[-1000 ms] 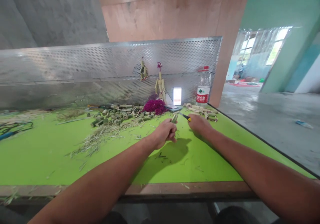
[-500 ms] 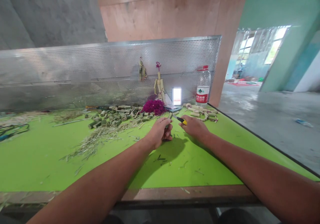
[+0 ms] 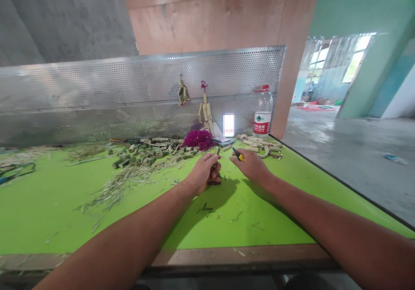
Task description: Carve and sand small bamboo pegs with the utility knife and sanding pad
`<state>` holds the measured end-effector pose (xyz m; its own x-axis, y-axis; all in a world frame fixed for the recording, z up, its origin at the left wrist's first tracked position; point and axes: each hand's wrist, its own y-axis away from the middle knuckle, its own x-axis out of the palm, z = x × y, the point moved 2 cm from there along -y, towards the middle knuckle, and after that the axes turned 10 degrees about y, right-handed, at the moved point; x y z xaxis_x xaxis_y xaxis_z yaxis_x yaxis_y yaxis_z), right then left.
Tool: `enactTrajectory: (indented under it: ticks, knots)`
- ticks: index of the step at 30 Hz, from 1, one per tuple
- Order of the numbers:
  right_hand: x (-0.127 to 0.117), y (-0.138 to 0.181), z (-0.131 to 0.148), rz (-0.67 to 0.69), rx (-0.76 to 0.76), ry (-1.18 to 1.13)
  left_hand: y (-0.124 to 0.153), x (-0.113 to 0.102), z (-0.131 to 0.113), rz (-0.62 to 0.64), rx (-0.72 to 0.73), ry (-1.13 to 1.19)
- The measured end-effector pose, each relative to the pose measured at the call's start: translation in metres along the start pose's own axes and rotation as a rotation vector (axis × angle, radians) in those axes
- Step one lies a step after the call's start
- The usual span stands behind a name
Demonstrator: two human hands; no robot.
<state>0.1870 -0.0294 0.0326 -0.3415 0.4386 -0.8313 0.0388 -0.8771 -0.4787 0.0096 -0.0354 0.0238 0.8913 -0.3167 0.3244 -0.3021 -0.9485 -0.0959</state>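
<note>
My left hand (image 3: pixel 207 170) is closed around a short green bamboo piece (image 3: pixel 217 151), whose end sticks up past the thumb. To its right, my right hand (image 3: pixel 249 162) grips a yellow and black utility knife (image 3: pixel 239 154). The blade points up and left and stands apart from the bamboo. Just behind the hands lies a bundle of magenta cord (image 3: pixel 198 139). Pale bamboo pieces (image 3: pixel 254 142) lie beyond my right hand. Green cut bamboo sections (image 3: pixel 129 157) and thin shavings (image 3: pixel 113 186) are spread to the left of my left hand.
A bamboo figure (image 3: pixel 205 112) leans near the perforated metal panel (image 3: pixel 145 82), and a smaller one (image 3: pixel 183 93) hangs on it. A red-capped water bottle (image 3: pixel 262 113) stands at the back right. A bright white rectangle (image 3: pixel 228 125) is behind the hands. The green tabletop (image 3: pixel 123 229) has a wooden front edge.
My hands have drawn slightly apart, and the knife blade has moved away from the bamboo and now points more upward. The camera view has shifted a little.
</note>
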Motion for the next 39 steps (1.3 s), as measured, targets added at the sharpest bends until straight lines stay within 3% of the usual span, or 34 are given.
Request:
enactTrajectory:
  ticks: [7, 20, 27, 34, 39]
  knots:
    - [0.002, 0.008, 0.01, -0.015, -0.154, -0.132, -0.001, -0.001, 0.002, 0.031, 0.009, 0.014]
    - [0.019, 0.017, 0.006, -0.173, -0.168, -0.162, -0.003, -0.002, 0.004, 0.062, 0.03, 0.002]
    - [0.003, 0.004, 0.009, -0.101, -0.118, 0.012, -0.003, -0.002, 0.006, 0.039, 0.004, 0.021]
    - [0.018, 0.003, 0.005, 0.024, -0.062, 0.153, -0.004, -0.005, 0.015, 0.092, -0.014, 0.029]
    - [0.02, 0.012, 0.005, 0.066, -0.114, 0.149, -0.002, -0.008, 0.023, 0.152, -0.022, -0.023]
